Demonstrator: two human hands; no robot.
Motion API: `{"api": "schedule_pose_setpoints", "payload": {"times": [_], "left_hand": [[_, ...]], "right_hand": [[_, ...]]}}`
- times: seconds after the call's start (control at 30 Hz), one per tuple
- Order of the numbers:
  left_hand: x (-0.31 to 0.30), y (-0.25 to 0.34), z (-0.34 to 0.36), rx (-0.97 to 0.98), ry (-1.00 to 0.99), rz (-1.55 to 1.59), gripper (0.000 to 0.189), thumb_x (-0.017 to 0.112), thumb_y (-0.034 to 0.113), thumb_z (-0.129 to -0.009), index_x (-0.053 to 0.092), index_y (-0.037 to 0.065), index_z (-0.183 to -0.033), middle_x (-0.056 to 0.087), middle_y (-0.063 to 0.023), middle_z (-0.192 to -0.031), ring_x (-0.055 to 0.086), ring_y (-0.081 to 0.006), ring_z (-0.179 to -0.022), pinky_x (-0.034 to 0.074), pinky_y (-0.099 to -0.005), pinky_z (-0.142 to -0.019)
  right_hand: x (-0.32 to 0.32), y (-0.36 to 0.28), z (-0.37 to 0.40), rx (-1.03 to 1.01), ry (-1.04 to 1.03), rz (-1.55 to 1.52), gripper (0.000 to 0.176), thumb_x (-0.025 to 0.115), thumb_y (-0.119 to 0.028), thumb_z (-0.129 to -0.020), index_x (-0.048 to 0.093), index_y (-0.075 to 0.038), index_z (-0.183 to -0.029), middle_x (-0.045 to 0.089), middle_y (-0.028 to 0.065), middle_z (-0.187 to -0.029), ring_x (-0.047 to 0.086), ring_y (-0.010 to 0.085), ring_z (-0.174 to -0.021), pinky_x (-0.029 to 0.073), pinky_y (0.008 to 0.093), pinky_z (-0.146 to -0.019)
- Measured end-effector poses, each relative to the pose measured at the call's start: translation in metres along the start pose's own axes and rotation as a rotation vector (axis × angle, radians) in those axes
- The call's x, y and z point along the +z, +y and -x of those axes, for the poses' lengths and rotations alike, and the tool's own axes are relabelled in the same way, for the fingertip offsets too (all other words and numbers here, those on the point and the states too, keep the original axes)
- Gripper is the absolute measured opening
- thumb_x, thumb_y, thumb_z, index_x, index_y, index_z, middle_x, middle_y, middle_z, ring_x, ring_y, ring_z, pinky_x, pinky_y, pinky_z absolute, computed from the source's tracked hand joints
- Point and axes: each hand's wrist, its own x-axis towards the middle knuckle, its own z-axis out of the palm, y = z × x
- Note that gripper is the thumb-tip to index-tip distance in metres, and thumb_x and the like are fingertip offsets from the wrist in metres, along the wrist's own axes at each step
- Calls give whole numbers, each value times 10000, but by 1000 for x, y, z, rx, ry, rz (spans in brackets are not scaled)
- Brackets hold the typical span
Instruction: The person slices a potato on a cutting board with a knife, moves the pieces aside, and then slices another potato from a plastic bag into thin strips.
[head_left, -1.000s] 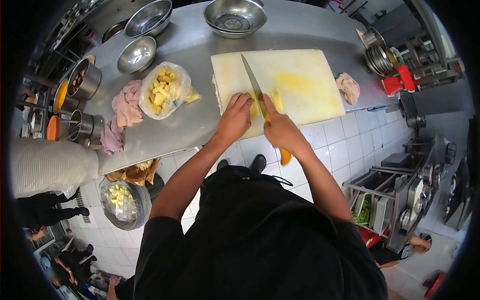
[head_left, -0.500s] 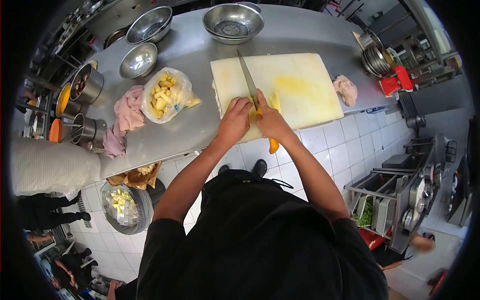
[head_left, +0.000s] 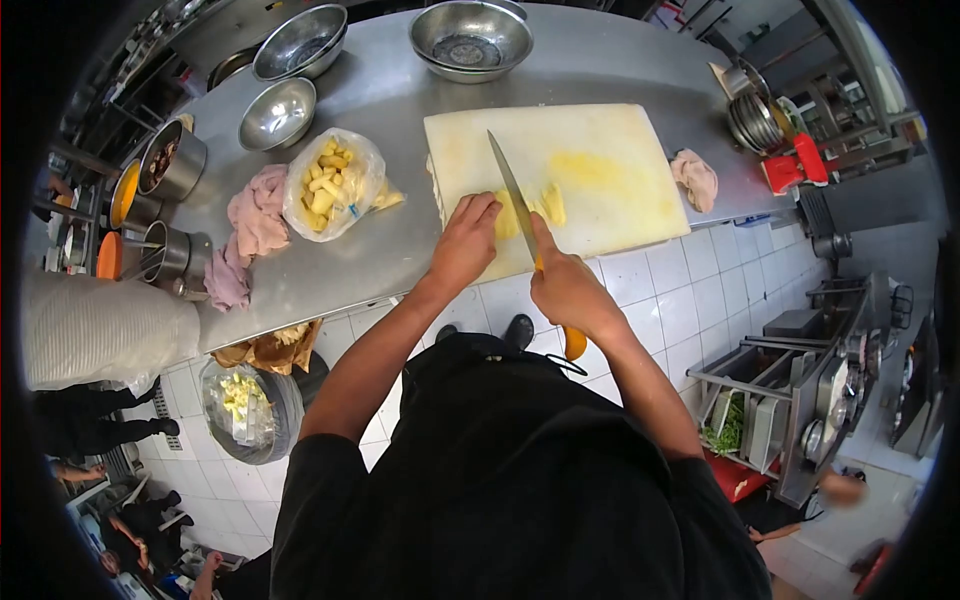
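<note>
Commercial kitchen: steel counter (head_left: pixel 400 90) w/ mixing bowls (head_left: pixel 470 35), white tile, sauce pots (head_left: pixel 170 160).

A steel counter (head_left: pixel 620 60) stands over white floor tiles (head_left: pixel 690 300), metal racks (head_left: pixel 800 400) alongside.

Beyond the right hand (head_left: pixel 565 285) the board (head_left: pixel 620 140) is lying open. The knife (head_left: pixel 512 190) is crossing between both hands. Left of the left hand (head_left: pixel 468 243), a bag (head_left: pixel 335 185) and cloth (head_left: pixel 255 210) are blocking the surface (head_left: pixel 400 100).
</note>
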Motion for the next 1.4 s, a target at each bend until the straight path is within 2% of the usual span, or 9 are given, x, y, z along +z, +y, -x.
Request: {"api": "schedule_pose_setpoints", "payload": {"times": [0.13, 0.53, 0.73, 0.83, 0.93, 1.07, 1.27, 1.3, 1.4], "left_hand": [[1, 1, 0, 26, -35, -69, 341, 618, -48, -839, 663, -78, -1176, 614, -175, -1259, 577, -353, -1175, 496, -417, -1039], [1, 2, 1, 12, -75, -82, 345, 615, -30, -859, 657, -84, -1197, 602, -189, -1264, 567, -352, -1182, 486, -420, -1049], [2, 2, -2, 16, -35, -39, 338, 626, -40, -854, 659, -87, -1187, 601, -188, -1260, 571, -352, -1175, 489, -425, -1045], [2, 1, 1, 6, -28, -38, 338, 627, -42, -852, 660, -83, -1186, 601, -186, -1269, 573, -353, -1175, 488, -423, -1047], [0, 3, -2, 0, -30, -31, 336, 625, -39, -854, 661, -79, -1186, 602, -185, -1276, 575, -353, -1173, 489, -421, -1046], [1, 3, -2, -16, -20, -23, 329, 626, -33, -856, 664, -77, -1180, 607, -183, -1269, 575, -348, -1172, 493, -423, -1039], [0, 3, -4, -28, -31, -2, 310, 626, -44, -856, 672, -74, -1161, 615, -178, -1240, 586, -352, -1149, 506, -426, -1013], [0, 3, -3, -16, -24, -1, 308, 626, -48, -854, 672, -75, -1158, 615, -177, -1238, 587, -352, -1146, 506, -425, -1012], [2, 1, -3, 3, 3, -2, 306, 626, -58, -850, 674, -78, -1151, 615, -176, -1234, 589, -351, -1144, 507, -425, -1013]], "right_hand": [[7, -1, 3, -19, 31, 6, 828, 488, -21, -879, 164, -6, -1641, 686, 396, -964, 676, 539, -979, 510, 561, -945], [27, 25, -79, -195, 189, -27, 846, 498, -30, -920, 107, -106, -1665, 700, 317, -839, 685, 481, -735, 557, 539, -759], [-10, -4, -46, 10, -20, -100, 829, 487, -48, -927, 120, -107, -1668, 708, 263, -799, 680, 323, -548, 574, 444, -653], [-7, 0, -20, 1, -6, -22, 817, 493, -54, -932, 137, -101, -1665, 704, 309, -851, 709, 404, -683, 568, 489, -743], [-3, -7, 0, 10, 9, 57, 833, 510, -21, -884, 163, -19, -1642, 686, 391, -962, 669, 535, -998, 497, 567, -958], [26, 11, -19, -15, 69, 21, 828, 511, -31, -928, 132, -101, -1661, 685, 369, -932, 658, 540, -914, 496, 593, -881], [21, 29, -97, -131, 123, -74, 841, 477, -34, -935, 93, -148, -1674, 715, 280, -858, 700, 391, -632, 590, 487, -717], [16, 30, -100, -126, 114, -53, 847, 470, -40, -929, 90, -153, -1677, 716, 250, -841, 677, 317, -544, 604, 417, -663], [-13, -1, -67, -12, -3, -188, 832, 465, -41, -921, 116, -128, -1672, 713, 255, -829, 656, 326, -517, 597, 422, -645]]}}
